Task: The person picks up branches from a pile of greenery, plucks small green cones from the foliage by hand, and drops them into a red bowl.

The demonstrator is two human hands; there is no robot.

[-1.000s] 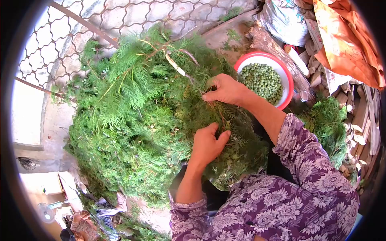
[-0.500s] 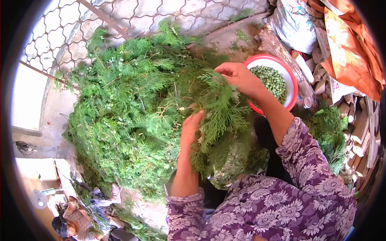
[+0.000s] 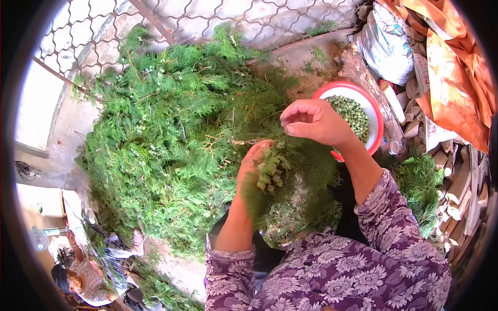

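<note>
My left hand (image 3: 251, 165) is closed round a leafy evergreen branch (image 3: 272, 173) that bears a cluster of small green cones. Part of the branch is blurred and hangs over my lap. To its upper right, my right hand (image 3: 317, 123) has curved fingers with the thumb apart, and nothing shows between them. Just behind that hand stands a white basin with a red rim (image 3: 381, 124), holding many small green cones (image 3: 354, 117). A large heap of cut evergreen branches (image 3: 155, 150) spreads to the left of my hands.
A wire mesh fence (image 3: 207, 18) runs along the back. At right are a filled white sack (image 3: 386, 49), an orange sheet (image 3: 456, 83), stacked wood (image 3: 469, 192) and more greenery (image 3: 417, 189). Another person (image 3: 85, 277) is at the lower left.
My right hand has come off the foliage, and its fingers have parted. The branch in my left hand has turned and dropped lower, bringing its cone cluster into sight.
</note>
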